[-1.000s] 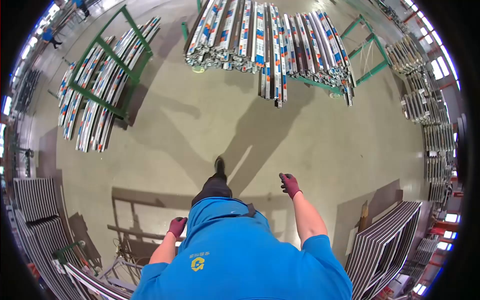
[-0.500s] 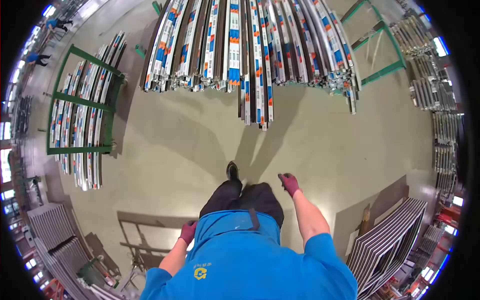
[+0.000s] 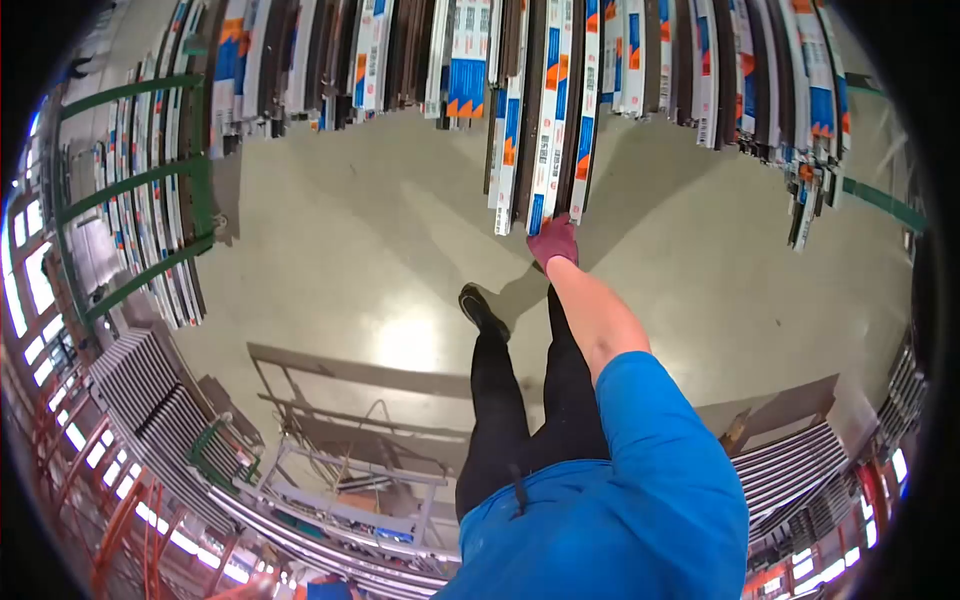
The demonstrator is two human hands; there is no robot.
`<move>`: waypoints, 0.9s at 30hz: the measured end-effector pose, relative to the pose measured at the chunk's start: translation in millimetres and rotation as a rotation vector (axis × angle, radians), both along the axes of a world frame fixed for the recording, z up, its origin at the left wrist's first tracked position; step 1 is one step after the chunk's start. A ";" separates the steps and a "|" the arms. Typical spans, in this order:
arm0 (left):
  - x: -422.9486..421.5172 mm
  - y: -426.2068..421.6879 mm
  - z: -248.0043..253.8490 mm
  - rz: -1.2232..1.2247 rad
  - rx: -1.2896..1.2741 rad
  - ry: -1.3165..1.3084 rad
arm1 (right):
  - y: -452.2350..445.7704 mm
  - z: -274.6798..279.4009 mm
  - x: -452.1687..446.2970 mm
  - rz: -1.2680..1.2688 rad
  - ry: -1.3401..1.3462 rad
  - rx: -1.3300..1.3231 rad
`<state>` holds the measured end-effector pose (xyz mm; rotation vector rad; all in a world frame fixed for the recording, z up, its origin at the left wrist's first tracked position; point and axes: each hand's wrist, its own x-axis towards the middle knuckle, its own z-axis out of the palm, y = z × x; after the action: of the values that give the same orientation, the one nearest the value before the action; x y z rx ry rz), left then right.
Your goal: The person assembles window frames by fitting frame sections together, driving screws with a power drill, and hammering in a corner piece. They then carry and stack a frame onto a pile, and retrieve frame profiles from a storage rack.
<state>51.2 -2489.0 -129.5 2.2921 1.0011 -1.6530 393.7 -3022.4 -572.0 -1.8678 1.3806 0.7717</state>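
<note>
My right hand (image 3: 553, 243), in a dark red glove, is stretched forward to the stack. Its fingers are closed at the near end of a long profile bar (image 3: 550, 150) wrapped in white, blue and orange film. This bar is one of a few that stick out further towards me than the others. Right beside it lie another wrapped bar (image 3: 510, 150) and a brown bar (image 3: 527, 130). My fingertips are partly hidden by the hand itself. My left hand is out of view.
Many more wrapped bars (image 3: 370, 60) lie side by side across the top. A green rack (image 3: 130, 190) with bars stands at the left. Behind me are grey profile stacks (image 3: 150, 410), a metal trolley frame (image 3: 350, 500) and slatted frames (image 3: 795, 475).
I have stepped closer to the stack, which looks larger. My right hand has gone forward from beside my hip to a bar end. My left hand has left the view.
</note>
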 end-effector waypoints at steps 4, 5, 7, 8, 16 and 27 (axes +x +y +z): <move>-17.9 -49.1 6.5 0.118 0.016 0.015 | 7.1 -24.0 -22.6 0.081 -0.068 -0.123; -23.1 -57.0 7.8 0.142 0.020 0.012 | 7.5 -22.6 -23.8 0.098 -0.107 -0.148; -34.3 -72.1 7.7 0.192 0.016 0.006 | -0.9 -16.5 -29.3 0.062 -0.141 -0.073; -40.6 -77.2 6.4 0.207 0.012 0.004 | -1.4 -19.6 -34.2 0.049 -0.165 -0.098; -119.8 -104.3 -14.1 0.346 -0.034 -0.026 | -19.3 -7.0 -66.6 -0.077 -0.325 -0.301; -241.4 -109.4 -55.7 0.428 -0.135 -0.105 | -64.2 -8.4 -122.9 -0.040 -0.633 -0.408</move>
<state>-190.1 -2598.4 -185.1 1.8890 1.2098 -1.3651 270.8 -3086.6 -580.4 -2.1212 1.1980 -0.1517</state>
